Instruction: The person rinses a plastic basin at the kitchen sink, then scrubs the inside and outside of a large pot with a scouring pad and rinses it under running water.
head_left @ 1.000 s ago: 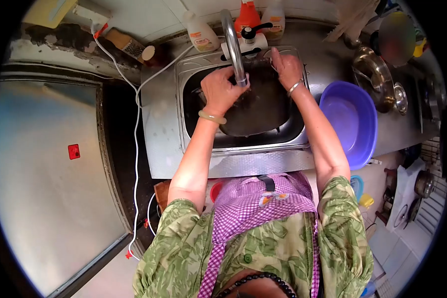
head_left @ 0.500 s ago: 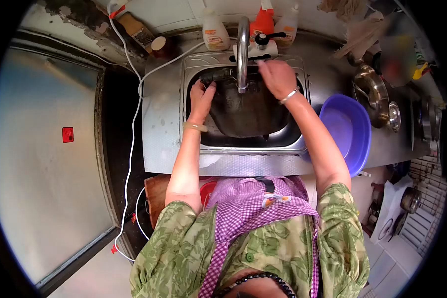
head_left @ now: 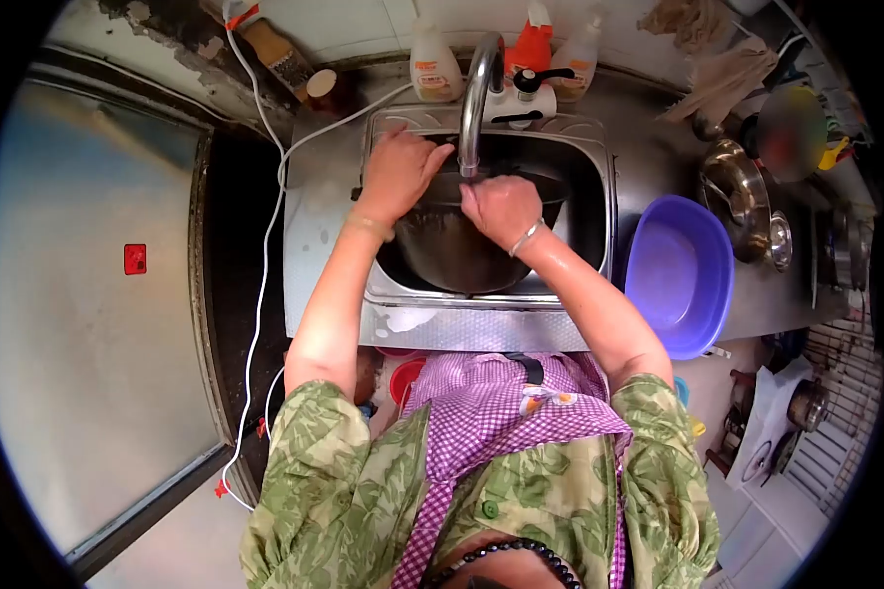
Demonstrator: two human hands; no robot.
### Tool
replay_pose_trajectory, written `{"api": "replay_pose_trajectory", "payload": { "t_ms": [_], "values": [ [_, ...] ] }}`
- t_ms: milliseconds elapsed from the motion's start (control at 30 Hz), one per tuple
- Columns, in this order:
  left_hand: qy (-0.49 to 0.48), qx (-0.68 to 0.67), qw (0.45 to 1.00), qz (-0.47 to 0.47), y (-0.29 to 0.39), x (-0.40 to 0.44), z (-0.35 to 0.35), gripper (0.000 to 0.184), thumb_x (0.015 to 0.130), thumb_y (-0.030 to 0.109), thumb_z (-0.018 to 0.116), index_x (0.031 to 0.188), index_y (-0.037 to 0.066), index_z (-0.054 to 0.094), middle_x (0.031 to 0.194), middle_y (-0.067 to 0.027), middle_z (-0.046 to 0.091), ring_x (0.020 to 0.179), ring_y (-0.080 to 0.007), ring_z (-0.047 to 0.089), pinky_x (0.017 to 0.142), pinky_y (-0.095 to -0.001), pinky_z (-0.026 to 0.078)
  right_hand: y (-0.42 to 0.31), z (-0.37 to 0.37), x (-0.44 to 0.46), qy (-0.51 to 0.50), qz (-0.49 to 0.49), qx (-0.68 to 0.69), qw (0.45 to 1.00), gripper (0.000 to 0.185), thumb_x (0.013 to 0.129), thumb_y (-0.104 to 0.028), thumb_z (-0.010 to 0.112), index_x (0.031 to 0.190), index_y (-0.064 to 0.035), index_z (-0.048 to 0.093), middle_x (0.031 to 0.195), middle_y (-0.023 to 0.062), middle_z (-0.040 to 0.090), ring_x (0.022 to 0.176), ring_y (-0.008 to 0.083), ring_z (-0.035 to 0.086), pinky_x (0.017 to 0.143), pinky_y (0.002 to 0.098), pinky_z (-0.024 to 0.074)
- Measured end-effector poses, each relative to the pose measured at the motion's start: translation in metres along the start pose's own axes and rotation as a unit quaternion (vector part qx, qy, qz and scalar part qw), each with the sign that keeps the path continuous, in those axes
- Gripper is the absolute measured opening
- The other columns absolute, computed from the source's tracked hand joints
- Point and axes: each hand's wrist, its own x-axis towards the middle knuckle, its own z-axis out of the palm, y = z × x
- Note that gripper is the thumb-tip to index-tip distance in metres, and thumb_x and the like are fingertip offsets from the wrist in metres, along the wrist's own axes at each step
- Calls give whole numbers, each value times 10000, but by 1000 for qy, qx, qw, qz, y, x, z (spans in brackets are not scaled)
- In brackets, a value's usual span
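Note:
A dark wok (head_left: 462, 257) lies tilted in the steel sink (head_left: 580, 292), its inside wet and brownish. At the wok's upper left edge is my left hand (head_left: 400, 177), fingers curled over it and thumb pointing right. A dark stub, perhaps the wok's handle, sticks out left of that hand. My right hand (head_left: 506, 208) is closed over the wok's right part, just below the spout of the faucet (head_left: 479, 98). What its fingers hold, if anything, is hidden.
A purple basin (head_left: 680, 280) stands right of the sink. Behind the faucet are a white bottle (head_left: 434, 64), an orange spray bottle (head_left: 530, 47) and another pale bottle. Steel bowls (head_left: 737, 201) sit at the right. A white cable (head_left: 263, 265) hangs at the left.
The wok has turned and shifted toward me. My left hand has moved up over its edge, and my right hand has come down and left from the sink's back to below the spout.

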Motion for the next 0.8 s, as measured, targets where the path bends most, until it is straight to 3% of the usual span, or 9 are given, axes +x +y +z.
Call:
{"api": "replay_pose_trajectory", "payload": {
  "t_ms": [33,167,267,400,433,600,667,700,800],
  "values": [
    [9,37,999,2,2,-3,5,281,921,261,558,772,45,658,723,-125,634,793,-313,601,958,-462,418,-4,0,-2,20,4,13,1000,376,878,-301,540,581,-86,623,593,118,620,549,309,615,508,428,483],
    [161,26,985,-47,37,-38,-1,197,919,201,556,825,51,644,806,-113,641,828,-313,597,950,-463,420,0,-7,2,-55,32,14,998,404,865,-346,531,588,-83,663,600,138,639,587,315,648,556,426,520],
    [215,-1,977,-14,50,-52,35,159,911,194,553,884,56,629,831,-106,630,833,-318,592,941,-450,430,8,-4,22,-93,36,-21,995,431,871,-379,505,609,-82,674,642,147,654,614,328,657,580,436,525],
    [132,52,987,-74,49,-25,34,147,870,183,587,953,65,612,811,-113,619,790,-323,606,724,-437,468,31,-11,53,-92,42,-19,995,447,910,-415,452,698,-105,695,696,149,662,680,366,650,644,471,514],
    [160,53,984,-55,41,-14,36,109,850,177,608,891,79,629,754,-127,627,724,-331,614,630,-457,444,38,-10,59,-75,42,-6,996,454,922,-414,440,712,-99,691,714,147,663,696,371,645,656,478,506],
    [177,45,982,-44,21,17,36,115,829,239,646,841,153,720,682,-144,636,628,-348,616,562,-446,448,73,-26,48,74,62,79,992,477,965,-422,392,788,-78,671,798,149,664,781,391,620,700,495,476],
    [174,16,983,-52,17,17,33,145,836,270,641,876,165,732,700,-147,644,639,-347,622,565,-437,456,87,-24,34,-11,111,70,991,487,965,-453,405,806,-76,670,805,168,658,792,393,615,709,497,473],
    [142,36,986,-74,21,17,29,228,853,342,626,853,133,717,720,-148,655,669,-356,631,584,-444,466,86,-25,29,-29,117,71,990,491,963,-463,408,808,-78,671,803,169,658,791,394,615,709,498,473],
    [102,86,983,-129,39,17,16,294,869,348,603,731,90,633,701,-130,636,692,-339,626,583,-443,453,82,-20,32,-40,127,61,989,510,962,-488,404,814,-81,673,807,170,658,796,395,612,711,499,475]
  ]
}}
